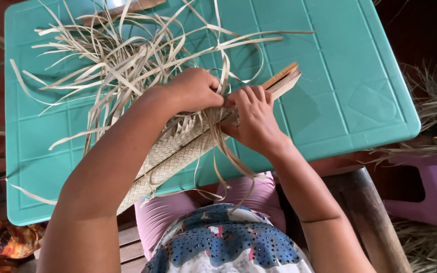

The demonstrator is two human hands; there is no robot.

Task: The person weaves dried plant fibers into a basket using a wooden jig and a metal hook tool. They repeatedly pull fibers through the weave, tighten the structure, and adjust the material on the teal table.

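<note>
A partly woven mat of pale dried leaf strips (170, 156) lies across the near edge of a teal plastic table (340, 86), wrapped around a long wooden form (285, 79) that sticks out at the upper right. My left hand (194, 90) grips the weave's upper edge, fingers curled over several strips. My right hand (254, 119) presses on the weave just beside it, fingertips pinching strips where the two hands meet. Loose strip ends (122, 55) fan out across the table's far left.
A purple plastic stool (431, 192) stands at the right with heaps of dried leaf (433, 108) behind and below it. A wooden post (367, 212) rises beside my right forearm. Patterned orange cloth (1, 242) lies at the lower left.
</note>
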